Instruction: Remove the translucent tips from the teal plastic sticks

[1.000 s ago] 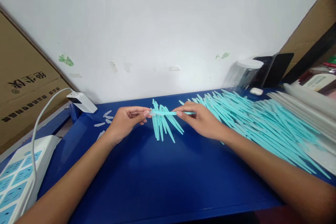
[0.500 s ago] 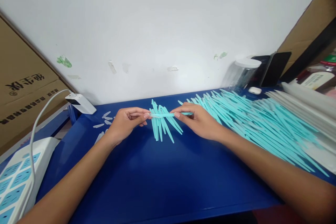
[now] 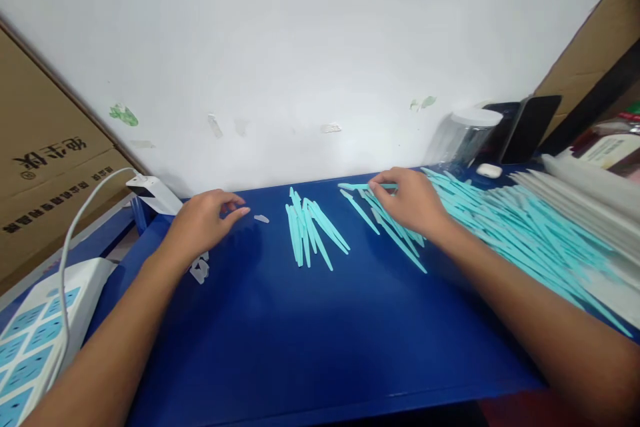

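Observation:
My left hand [image 3: 200,223] hovers at the left with thumb and fingers apart and nothing between them. Just beyond its fingertips is a small translucent blade cap [image 3: 261,219], apart from the hand. More of these caps [image 3: 200,271] lie partly hidden behind that wrist. In the middle, a small fanned pile of turquoise eyebrow razors [image 3: 310,230] rests on the blue table [image 3: 300,333]. My right hand [image 3: 413,200] pinches one turquoise eyebrow razor [image 3: 355,185], its tip pointing left, above a few loose razors [image 3: 395,233].
A large heap of turquoise razors [image 3: 520,240] spreads over the right side. Behind it stand a clear jar [image 3: 467,140], a white earbud case [image 3: 489,171] and a dark phone [image 3: 533,127]. At the left are a power strip [image 3: 40,333], a white charger [image 3: 157,193] and a cardboard box [image 3: 50,147].
My hands have parted from over the middle pile, the left moving left and opening, the right moving right with a razor. A cap now shows beside the left fingertips.

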{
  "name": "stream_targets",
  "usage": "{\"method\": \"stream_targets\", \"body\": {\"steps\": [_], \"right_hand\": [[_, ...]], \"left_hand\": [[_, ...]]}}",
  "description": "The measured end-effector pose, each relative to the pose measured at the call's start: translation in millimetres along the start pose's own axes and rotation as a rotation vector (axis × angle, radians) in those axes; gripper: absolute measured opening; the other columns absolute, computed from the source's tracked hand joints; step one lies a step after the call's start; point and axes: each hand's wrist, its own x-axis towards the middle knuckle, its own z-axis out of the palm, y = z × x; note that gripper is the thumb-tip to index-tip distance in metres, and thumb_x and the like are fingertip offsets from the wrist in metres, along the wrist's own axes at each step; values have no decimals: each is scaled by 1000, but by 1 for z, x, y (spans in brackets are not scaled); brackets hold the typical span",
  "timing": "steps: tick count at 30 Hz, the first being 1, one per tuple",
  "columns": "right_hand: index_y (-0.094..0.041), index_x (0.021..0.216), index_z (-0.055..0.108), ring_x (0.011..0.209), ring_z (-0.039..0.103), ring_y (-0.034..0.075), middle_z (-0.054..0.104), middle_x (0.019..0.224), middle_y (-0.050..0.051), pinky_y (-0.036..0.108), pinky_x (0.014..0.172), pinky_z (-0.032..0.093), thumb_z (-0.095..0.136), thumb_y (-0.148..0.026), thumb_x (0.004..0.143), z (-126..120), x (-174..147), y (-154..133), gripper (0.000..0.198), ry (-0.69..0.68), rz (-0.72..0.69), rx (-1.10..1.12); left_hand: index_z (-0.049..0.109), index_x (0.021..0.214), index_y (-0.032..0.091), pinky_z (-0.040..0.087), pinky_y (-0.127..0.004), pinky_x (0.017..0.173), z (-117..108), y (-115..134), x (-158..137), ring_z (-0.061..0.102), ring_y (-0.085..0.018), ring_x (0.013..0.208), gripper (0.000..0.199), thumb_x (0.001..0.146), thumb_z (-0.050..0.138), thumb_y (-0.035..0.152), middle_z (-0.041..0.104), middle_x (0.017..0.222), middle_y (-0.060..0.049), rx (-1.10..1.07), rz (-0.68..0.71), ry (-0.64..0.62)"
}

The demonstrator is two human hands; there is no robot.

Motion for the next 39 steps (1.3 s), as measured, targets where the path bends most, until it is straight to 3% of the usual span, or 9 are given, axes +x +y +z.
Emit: {"method": "stream_targets", "body": {"steps": [4, 7, 12, 15, 19, 26, 32, 36, 39], "right_hand": [[-15, 92, 81, 98, 64, 37, 75, 93, 16, 48, 86, 46, 61, -28, 95, 0, 6, 16, 24, -11, -72, -280], [-17, 97, 79, 97, 62, 32, 72, 93, 13, 44, 85, 46, 60, -35, 98, 9, -2, 6, 26, -30, -170, -164], [-20, 92, 71, 93, 62, 27, 69, 93, 9, 39, 78, 47, 68, -52, 93, 32, -26, -21, 32, -242, -199, 62], [-21, 90, 67, 97, 63, 27, 70, 94, 9, 38, 77, 48, 69, -44, 93, 39, -32, -26, 24, -314, -211, 60], [-21, 81, 65, 83, 63, 22, 69, 88, 6, 34, 69, 45, 66, -26, 89, 38, -30, -22, 10, -341, -175, 47], [-22, 77, 64, 74, 62, 19, 71, 82, 4, 31, 61, 39, 65, -20, 83, 34, -27, -18, 6, -376, -130, 55], [-21, 87, 63, 63, 60, 16, 72, 78, 1, 29, 59, 39, 61, -24, 92, 37, -24, -15, 6, -249, -47, 164], [-21, 95, 63, 64, 62, 16, 75, 79, 1, 29, 62, 42, 56, -28, 99, 32, -21, -18, 11, -71, -35, 324], [-20, 94, 63, 65, 64, 16, 76, 82, 4, 29, 62, 45, 56, -34, 101, 28, -19, -20, 16, -30, -16, 460]], "left_hand": [[80, 106, 26, 53, -37, 74, -1, -21, 3, 71, -30, 87, 41, 86, 69, 60, 78, 98, -11, -30, 1, -90], [78, 116, 26, 54, -40, 87, 11, -5, 2, 69, -31, 103, 45, 91, 65, 61, 76, 115, -11, -152, 68, -138], [75, 99, 24, 50, -39, 81, 29, 15, 0, 65, -27, 91, 31, 96, 61, 51, 71, 97, -9, -173, 108, -186], [70, 96, 23, 47, -37, 79, 32, 16, -1, 63, -26, 89, 27, 99, 57, 46, 68, 94, -8, -150, 111, -194], [63, 94, 23, 45, -37, 79, 32, 20, -2, 62, -27, 89, 25, 102, 50, 42, 67, 94, -7, -149, 117, -189], [65, 124, 22, 46, -36, 76, 34, 24, -5, 61, -24, 81, 33, 102, 46, 39, 63, 95, -6, -175, 115, -230], [65, 126, 17, 49, -35, 76, 32, 24, -5, 62, -22, 80, 36, 99, 51, 36, 64, 94, -6, -226, 76, -244], [69, 125, 19, 53, -37, 82, 26, 33, -3, 67, -24, 90, 40, 99, 57, 47, 71, 101, -8, -458, -37, -168], [73, 119, 19, 55, -36, 83, 22, 40, -2, 70, -22, 87, 40, 94, 67, 50, 75, 96, -8, -689, -133, -135]]}}
